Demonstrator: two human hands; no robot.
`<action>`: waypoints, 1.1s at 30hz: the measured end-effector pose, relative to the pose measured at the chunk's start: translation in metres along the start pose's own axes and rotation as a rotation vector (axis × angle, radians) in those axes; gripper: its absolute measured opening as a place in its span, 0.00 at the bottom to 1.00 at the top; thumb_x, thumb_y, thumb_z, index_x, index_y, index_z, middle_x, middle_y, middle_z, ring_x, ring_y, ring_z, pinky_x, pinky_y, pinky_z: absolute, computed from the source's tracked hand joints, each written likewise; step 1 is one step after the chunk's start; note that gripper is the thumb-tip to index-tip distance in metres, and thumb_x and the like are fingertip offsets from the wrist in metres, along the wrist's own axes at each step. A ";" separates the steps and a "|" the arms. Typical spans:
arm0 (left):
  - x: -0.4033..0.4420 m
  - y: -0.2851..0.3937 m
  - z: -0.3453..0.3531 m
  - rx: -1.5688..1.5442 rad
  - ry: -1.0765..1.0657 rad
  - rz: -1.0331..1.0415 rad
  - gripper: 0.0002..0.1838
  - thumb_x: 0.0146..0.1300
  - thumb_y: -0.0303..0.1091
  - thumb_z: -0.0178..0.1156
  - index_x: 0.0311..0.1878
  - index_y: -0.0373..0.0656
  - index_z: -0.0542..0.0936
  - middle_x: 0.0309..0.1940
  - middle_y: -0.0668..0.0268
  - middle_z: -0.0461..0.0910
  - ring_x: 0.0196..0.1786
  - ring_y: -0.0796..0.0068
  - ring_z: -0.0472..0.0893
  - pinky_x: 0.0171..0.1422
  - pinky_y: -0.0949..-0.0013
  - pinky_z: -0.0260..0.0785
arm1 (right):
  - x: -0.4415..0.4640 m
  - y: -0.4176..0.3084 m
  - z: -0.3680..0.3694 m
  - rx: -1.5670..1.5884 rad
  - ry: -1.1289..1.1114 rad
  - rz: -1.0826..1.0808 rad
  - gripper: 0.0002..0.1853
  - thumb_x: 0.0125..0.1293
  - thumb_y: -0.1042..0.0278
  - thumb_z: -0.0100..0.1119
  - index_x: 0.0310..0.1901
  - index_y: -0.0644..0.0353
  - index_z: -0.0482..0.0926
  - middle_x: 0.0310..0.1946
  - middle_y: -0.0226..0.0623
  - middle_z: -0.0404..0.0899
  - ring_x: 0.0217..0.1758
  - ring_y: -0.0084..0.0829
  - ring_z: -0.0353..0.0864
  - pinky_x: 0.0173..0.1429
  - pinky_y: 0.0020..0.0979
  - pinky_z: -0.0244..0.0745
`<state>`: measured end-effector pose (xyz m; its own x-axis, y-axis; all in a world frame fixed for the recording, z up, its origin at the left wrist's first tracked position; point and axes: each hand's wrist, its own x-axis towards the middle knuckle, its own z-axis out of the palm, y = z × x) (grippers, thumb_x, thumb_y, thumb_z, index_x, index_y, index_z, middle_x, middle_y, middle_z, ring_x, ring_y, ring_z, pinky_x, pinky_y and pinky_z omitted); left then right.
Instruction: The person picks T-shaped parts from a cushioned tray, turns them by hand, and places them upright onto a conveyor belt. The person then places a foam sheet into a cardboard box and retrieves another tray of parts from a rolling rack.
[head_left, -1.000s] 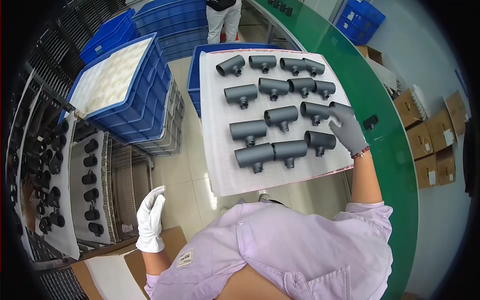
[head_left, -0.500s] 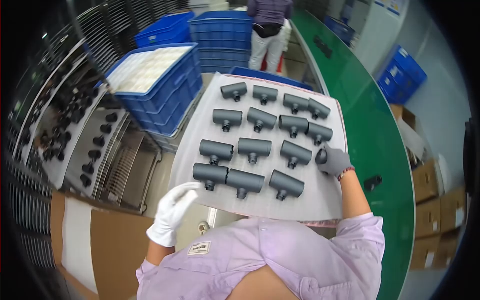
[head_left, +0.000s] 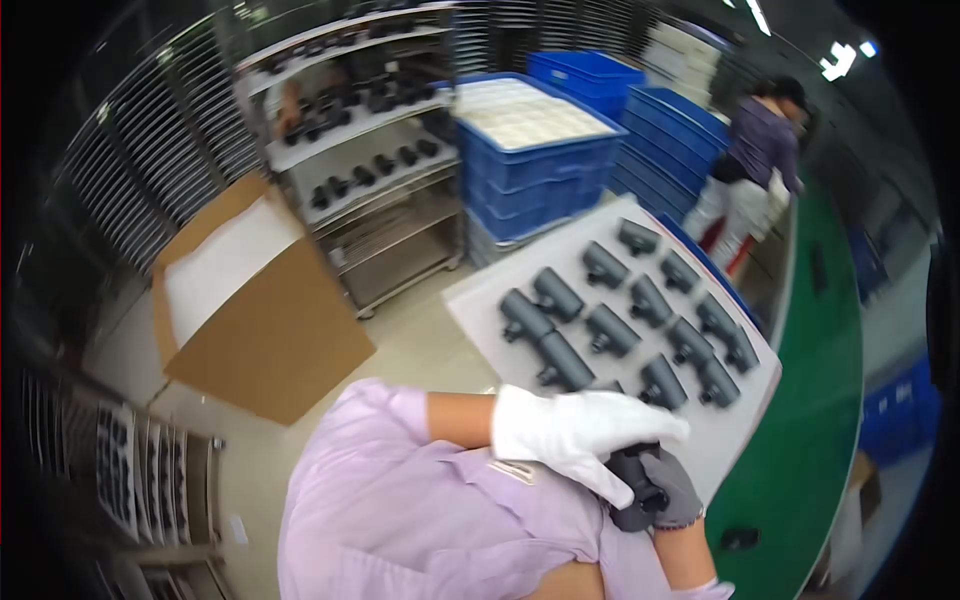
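My left hand (head_left: pixel 575 432), in a white glove, reaches across my front, its thumb and fingers closed around a dark T-shaped cylinder (head_left: pixel 632 488). My right hand (head_left: pixel 676 492), in a grey glove, grips the same piece from the right, partly hiding it. Just beyond, several dark grey T-shaped cylinders (head_left: pixel 612 330) with short stub necks lie in loose rows on a white sheet (head_left: pixel 480 305). One near my left fingers is partly covered.
A large cardboard box (head_left: pixel 275 335) stands at left. Behind it is a metal rack (head_left: pixel 400 250) with dark parts on its shelves. Blue crates (head_left: pixel 535 175) stand at the back. A green work surface (head_left: pixel 800 440) runs along the right, where another person (head_left: pixel 757 150) stands farther off.
My view has swung left. My left hand has moved right, onto a dark T-shaped cylinder. My right hand has left the sheet's right edge and now holds the piece close to my body.
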<state>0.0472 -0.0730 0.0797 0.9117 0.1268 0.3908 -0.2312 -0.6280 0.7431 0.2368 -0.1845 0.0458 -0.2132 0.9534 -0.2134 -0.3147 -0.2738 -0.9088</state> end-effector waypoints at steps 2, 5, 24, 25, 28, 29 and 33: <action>-0.004 -0.019 0.023 0.013 0.113 0.080 0.41 0.50 0.52 0.72 0.62 0.37 0.69 0.52 0.53 0.75 0.52 0.52 0.76 0.58 0.58 0.68 | 0.004 0.027 -0.019 -0.248 -0.080 -0.188 0.26 0.65 0.61 0.56 0.61 0.66 0.69 0.55 0.46 0.75 0.56 0.34 0.77 0.60 0.32 0.72; -0.013 -0.035 0.016 0.048 0.134 0.139 0.39 0.48 0.51 0.74 0.58 0.37 0.71 0.49 0.54 0.77 0.50 0.53 0.77 0.56 0.59 0.70 | 0.009 0.034 -0.017 0.072 0.253 0.176 0.26 0.70 0.60 0.50 0.65 0.67 0.65 0.58 0.49 0.72 0.61 0.34 0.74 0.62 0.34 0.70; -0.048 -0.061 -0.040 -0.445 0.377 -0.145 0.34 0.71 0.53 0.51 0.67 0.33 0.66 0.65 0.59 0.68 0.64 0.70 0.69 0.68 0.68 0.58 | 0.041 0.020 0.042 -0.802 0.521 -0.438 0.37 0.54 0.69 0.73 0.65 0.63 0.66 0.54 0.45 0.76 0.50 0.30 0.81 0.49 0.29 0.79; -0.045 -0.047 -0.045 -0.562 0.304 -0.389 0.32 0.70 0.50 0.51 0.67 0.34 0.65 0.64 0.60 0.69 0.63 0.71 0.70 0.68 0.68 0.59 | 0.040 0.019 0.042 -0.806 0.505 -0.494 0.39 0.52 0.70 0.74 0.66 0.62 0.65 0.55 0.45 0.75 0.52 0.30 0.80 0.52 0.30 0.78; -0.046 -0.043 -0.045 -0.738 0.217 -0.665 0.31 0.67 0.40 0.56 0.70 0.37 0.63 0.59 0.63 0.72 0.59 0.74 0.72 0.66 0.69 0.61 | 0.036 0.019 0.044 -0.696 0.473 -0.503 0.42 0.51 0.71 0.75 0.68 0.61 0.63 0.57 0.44 0.73 0.55 0.31 0.78 0.57 0.32 0.76; -0.048 -0.049 -0.039 -0.608 0.310 -0.485 0.35 0.63 0.36 0.62 0.70 0.37 0.62 0.59 0.63 0.72 0.57 0.74 0.73 0.64 0.68 0.63 | 0.035 0.019 0.044 -0.593 0.437 -0.464 0.44 0.51 0.71 0.75 0.69 0.61 0.61 0.58 0.44 0.73 0.57 0.32 0.77 0.59 0.33 0.75; -0.056 -0.060 -0.035 -0.225 0.298 -0.164 0.51 0.51 0.38 0.76 0.73 0.38 0.56 0.63 0.59 0.69 0.62 0.69 0.72 0.66 0.63 0.63 | 0.035 0.010 0.048 -0.449 0.489 -0.268 0.45 0.50 0.71 0.76 0.69 0.60 0.60 0.59 0.43 0.72 0.59 0.34 0.76 0.60 0.34 0.74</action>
<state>-0.0022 -0.0158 0.0325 0.8121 0.4489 0.3729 -0.1898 -0.4012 0.8961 0.1814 -0.1604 0.0467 0.2901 0.9570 -0.0029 0.1352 -0.0441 -0.9898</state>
